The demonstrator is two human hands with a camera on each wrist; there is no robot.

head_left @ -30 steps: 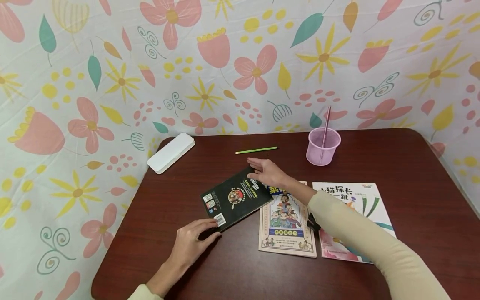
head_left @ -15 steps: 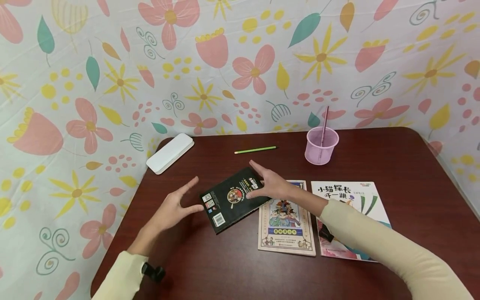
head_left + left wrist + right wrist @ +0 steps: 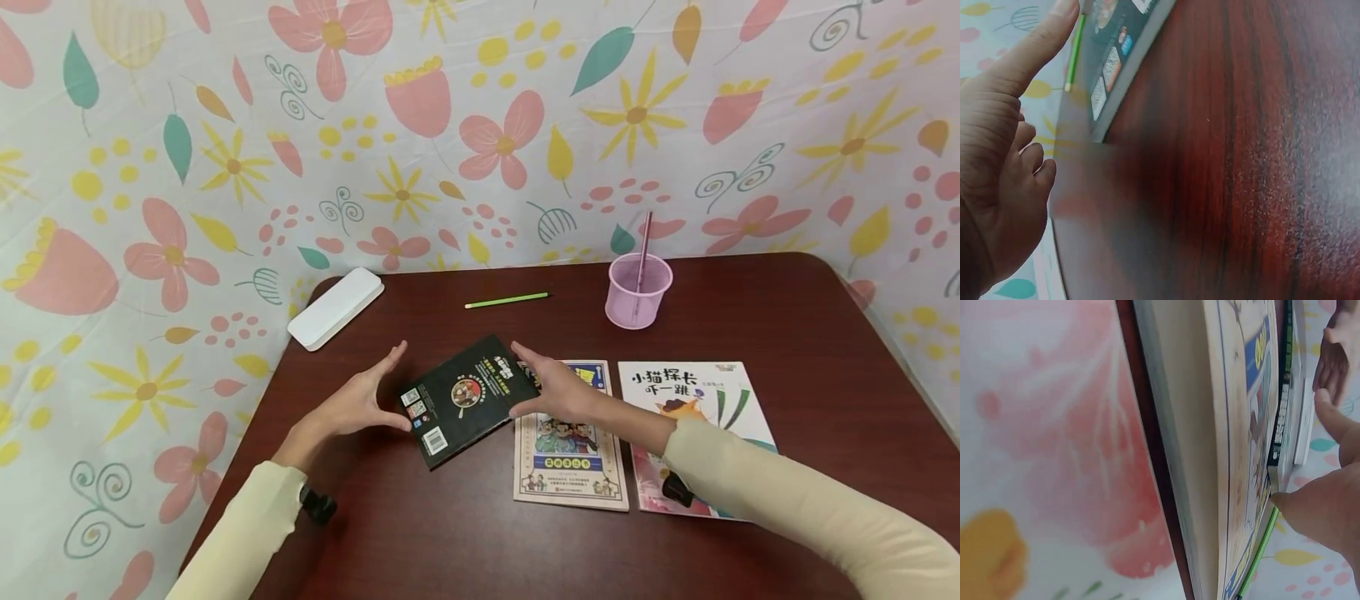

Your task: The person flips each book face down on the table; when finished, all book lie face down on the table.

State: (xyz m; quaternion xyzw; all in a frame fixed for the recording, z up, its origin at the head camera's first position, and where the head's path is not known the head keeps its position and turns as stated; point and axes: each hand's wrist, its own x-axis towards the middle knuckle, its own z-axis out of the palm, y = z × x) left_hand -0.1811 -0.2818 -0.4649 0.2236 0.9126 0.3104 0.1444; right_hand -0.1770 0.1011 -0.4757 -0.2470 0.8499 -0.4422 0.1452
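Left grip (image 3: 358, 404) and right grip (image 3: 557, 392), both spread, flank the barcoded black book (image 3: 468, 400) near the "小猫探长吓一跳" book (image 3: 701, 402).

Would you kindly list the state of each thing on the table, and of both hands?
Black book: closed, slanted, corner overlapping beige book
Beige book: closed, flat
White-covered book: closed, flat
White case: closed
Green pencil: lying flat
Pink cup: upright
Pink pencil: leaning in pink cup
Left hand: thumb spread, by black book
Right hand: thumb spread, by black book
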